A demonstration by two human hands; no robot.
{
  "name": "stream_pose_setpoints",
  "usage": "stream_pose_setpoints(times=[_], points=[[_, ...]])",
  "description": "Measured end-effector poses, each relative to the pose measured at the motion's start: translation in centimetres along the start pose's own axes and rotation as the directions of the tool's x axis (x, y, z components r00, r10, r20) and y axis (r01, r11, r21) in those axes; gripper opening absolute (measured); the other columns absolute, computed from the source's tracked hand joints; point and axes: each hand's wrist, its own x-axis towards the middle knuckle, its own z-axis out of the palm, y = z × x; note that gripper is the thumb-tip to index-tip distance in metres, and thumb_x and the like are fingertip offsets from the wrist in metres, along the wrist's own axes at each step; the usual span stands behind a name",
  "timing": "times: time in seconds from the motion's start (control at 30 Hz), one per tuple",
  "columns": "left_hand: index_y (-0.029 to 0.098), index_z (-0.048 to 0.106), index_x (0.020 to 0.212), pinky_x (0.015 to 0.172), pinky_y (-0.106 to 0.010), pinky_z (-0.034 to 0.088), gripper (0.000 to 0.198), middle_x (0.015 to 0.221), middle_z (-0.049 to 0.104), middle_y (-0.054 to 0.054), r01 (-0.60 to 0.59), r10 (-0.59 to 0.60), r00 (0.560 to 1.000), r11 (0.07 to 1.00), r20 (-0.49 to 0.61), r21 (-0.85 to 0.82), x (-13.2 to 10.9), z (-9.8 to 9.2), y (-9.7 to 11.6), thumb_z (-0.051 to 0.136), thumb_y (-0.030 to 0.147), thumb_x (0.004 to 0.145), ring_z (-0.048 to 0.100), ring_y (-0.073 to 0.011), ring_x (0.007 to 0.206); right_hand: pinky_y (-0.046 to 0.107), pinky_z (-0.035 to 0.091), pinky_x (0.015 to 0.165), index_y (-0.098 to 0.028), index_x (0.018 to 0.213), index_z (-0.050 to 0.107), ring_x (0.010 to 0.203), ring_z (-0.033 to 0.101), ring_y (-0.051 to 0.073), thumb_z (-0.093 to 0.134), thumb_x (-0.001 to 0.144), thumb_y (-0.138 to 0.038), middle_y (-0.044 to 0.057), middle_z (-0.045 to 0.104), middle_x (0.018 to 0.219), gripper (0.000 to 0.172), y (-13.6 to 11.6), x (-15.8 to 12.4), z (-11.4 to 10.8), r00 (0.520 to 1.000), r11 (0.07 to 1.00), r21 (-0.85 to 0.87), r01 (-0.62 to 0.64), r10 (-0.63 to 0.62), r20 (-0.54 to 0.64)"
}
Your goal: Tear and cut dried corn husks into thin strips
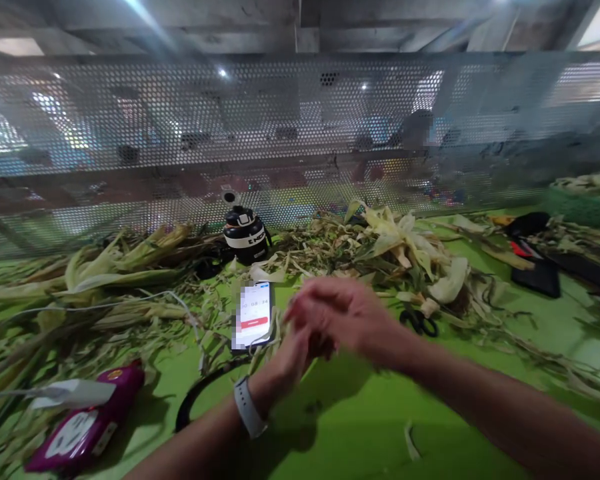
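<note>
Here we are, two hands meeting over the green surface [360, 413], the left grip [296, 357] low with a pale wrist strap [250, 408], the right grip [344, 310] folded across it from the other side. Fingers curled in, bunched together, but it's all blurred: whether either is pinched on something, I cannot tell! Pale husk strips [276, 327] lie right beside the left fingers, between them and the lit phone [255, 313], and whether they run into the fingers is hidden. For fine work like this, I'd say steady one side, let the other do the turning, and keep the pressure light, as dry husk likely splits if yanked. Loose ends want keeping off that phone and the black curved band [195, 393] near the left wrist. Dark-handled scissors [420, 323] sit beyond the right wrist.
</note>
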Motion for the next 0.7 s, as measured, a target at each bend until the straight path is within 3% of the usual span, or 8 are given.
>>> stream_pose_setpoints(times=[0.07,0.17,0.23,0.33,0.53,0.7], points=[[0.012,0.069,0.078,0.042,-0.02,0.035,0.052,0.052,0.054,0.0,-0.007,0.015,0.995,0.997,0.103,-0.077,0.2,-0.4,-0.1,0.037,0.051,0.088,0.045,-0.012,0.047,0.029,0.046,0.071,-0.021,0.091,0.065,0.078,0.058,0.016,0.039,0.095,-0.048,0.003,0.064,0.084,0.037,1.4,0.5,-3.7,0.993,0.995,-0.091,-0.04,0.029,-0.119],[0.012,0.068,0.08,0.045,-0.02,0.034,0.059,0.053,0.054,0.0,-0.003,0.019,0.985,0.996,0.172,-0.091,0.4,-0.9,-0.4,0.036,0.061,0.086,0.046,-0.0106,0.046,0.032,0.042,0.075,-0.019,0.079,0.063,0.079,0.055,0.02,0.042,0.093,-0.049,0.006,0.061,0.08,0.039,4.4,0.4,-5.7,0.982,0.978,-0.194,-0.072,0.035,-0.188],[0.012,0.068,0.079,0.046,-0.021,0.034,0.061,0.053,0.053,-0.001,-0.026,0.035,0.988,0.998,0.149,-0.062,0.5,-1.0,-0.6,0.037,0.065,0.084,0.047,-0.0109,0.047,0.034,0.04,0.079,-0.019,0.083,0.063,0.082,0.055,0.021,0.039,0.094,-0.05,0.006,0.063,0.084,0.04,6.0,0.1,-5.3,0.998,0.944,-0.329,-0.033,0.012,-0.065],[0.014,0.065,0.076,0.044,-0.021,0.03,0.059,0.048,0.049,0.002,-0.067,0.071,0.994,0.997,0.085,-0.041,0.6,-1.1,-0.7,0.039,0.066,0.083,0.043,-0.0099,0.044,0.035,0.041,0.078,-0.018,0.082,0.061,0.082,0.055,0.021,0.039,0.093,-0.053,0.007,0.063,0.083,0.043,7.1,-0.2,-4.2,0.998,0.924,-0.381,0.037,-0.018,0.054],[0.018,0.051,0.067,0.037,-0.019,0.02,0.043,0.043,0.034,0.01,-0.077,0.075,0.995,0.997,-0.064,-0.026,0.7,-0.8,-0.4,0.06,0.059,0.074,0.028,-0.0053,0.036,0.027,0.041,0.065,-0.019,0.074,0.057,0.07,0.055,0.017,0.044,0.092,-0.05,0.003,0.06,0.073,0.038,6.7,-0.2,-3.7,0.999,0.963,-0.27,-0.013,0.004,-0.034],[0.019,0.046,0.062,0.037,-0.019,0.018,0.043,0.042,0.033,0.011,-0.153,0.155,0.984,0.988,-0.084,0.037,0.9,-0.8,-0.6,0.059,0.057,0.076,0.027,-0.0044,0.036,0.026,0.041,0.063,-0.02,0.072,0.056,0.066,0.054,0.016,0.048,0.091,-0.044,0.001,0.058,0.069,0.032,6.9,-0.2,-4.0,0.99,0.956,-0.291,-0.025,-0.017,-0.14]])
